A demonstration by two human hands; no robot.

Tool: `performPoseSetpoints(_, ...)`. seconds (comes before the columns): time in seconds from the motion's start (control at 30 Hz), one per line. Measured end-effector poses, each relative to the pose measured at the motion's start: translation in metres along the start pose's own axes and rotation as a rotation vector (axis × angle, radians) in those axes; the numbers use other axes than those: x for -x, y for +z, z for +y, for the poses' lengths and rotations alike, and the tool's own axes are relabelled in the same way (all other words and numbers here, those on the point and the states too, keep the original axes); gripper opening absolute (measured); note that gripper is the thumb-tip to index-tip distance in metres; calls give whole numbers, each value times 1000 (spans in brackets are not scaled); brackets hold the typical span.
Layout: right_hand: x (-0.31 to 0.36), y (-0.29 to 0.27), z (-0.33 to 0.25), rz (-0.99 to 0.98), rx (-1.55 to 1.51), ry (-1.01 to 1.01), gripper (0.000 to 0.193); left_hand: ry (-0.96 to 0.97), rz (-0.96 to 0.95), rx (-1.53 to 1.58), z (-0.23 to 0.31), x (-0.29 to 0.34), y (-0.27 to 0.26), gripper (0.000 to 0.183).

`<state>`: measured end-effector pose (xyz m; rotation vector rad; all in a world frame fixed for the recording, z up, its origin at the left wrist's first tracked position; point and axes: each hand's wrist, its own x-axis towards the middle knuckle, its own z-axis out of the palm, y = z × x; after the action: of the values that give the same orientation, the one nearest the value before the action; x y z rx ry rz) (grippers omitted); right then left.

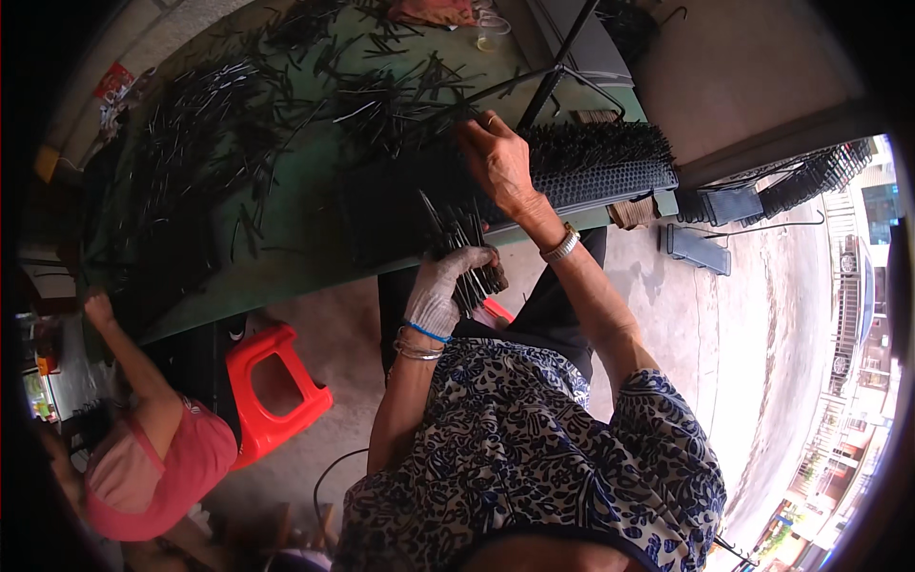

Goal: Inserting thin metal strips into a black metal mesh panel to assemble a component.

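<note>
Green table (286,219) strewn with dark pins | our gloved left hand (440,291) clenches a bundle of pins (467,253) at table's edge | bare right hand (496,162) pinches one over the black rack (610,162) | we'd seat each pin straight.

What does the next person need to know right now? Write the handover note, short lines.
Left hand: gloved, grip shut on a bundle of thin dark metal pins, held at the near edge of the green table.
Right hand: bare, reaching over the black spiked rack, fingers at its left end; what it pinches cannot be seen.
Loose pins: scattered in heaps across the table's left and far side.
Done: the rack's visible part bristles with upright pins.
Left: the bundle in the left hand and the loose heaps are not yet in a rack.
Nearby: red stool; another person works at the table's left end.
</note>
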<state>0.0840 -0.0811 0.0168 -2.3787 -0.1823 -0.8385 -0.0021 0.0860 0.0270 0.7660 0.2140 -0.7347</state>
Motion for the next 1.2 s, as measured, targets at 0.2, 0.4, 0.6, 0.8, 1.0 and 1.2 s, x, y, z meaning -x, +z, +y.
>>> performPoseSetpoints(0.2,3,2,-6,-87,443,-95,26,-24,-16,1,0,1,5,24)
performPoseSetpoints(0.4,-10,-53,-28,-443,-370,339,36,-43,-42,-156,8,6,8,20)
performPoseSetpoints(0.6,-5,-65,-24,-765,-659,391,23,-143,-145,-228,5,6,7,16)
performPoseSetpoints(0.8,-3,-63,-20,-809,-726,419,17,-118,-175,-228,0,4,3,17)
performPoseSetpoints(1.0,7,-61,-21,-594,-755,430,15,-129,-137,-326,-1,-5,-7,18)
performPoseSetpoints(1.2,-3,-56,-13,-41,-334,349,9,-172,-124,-297,1,-5,-7,16)
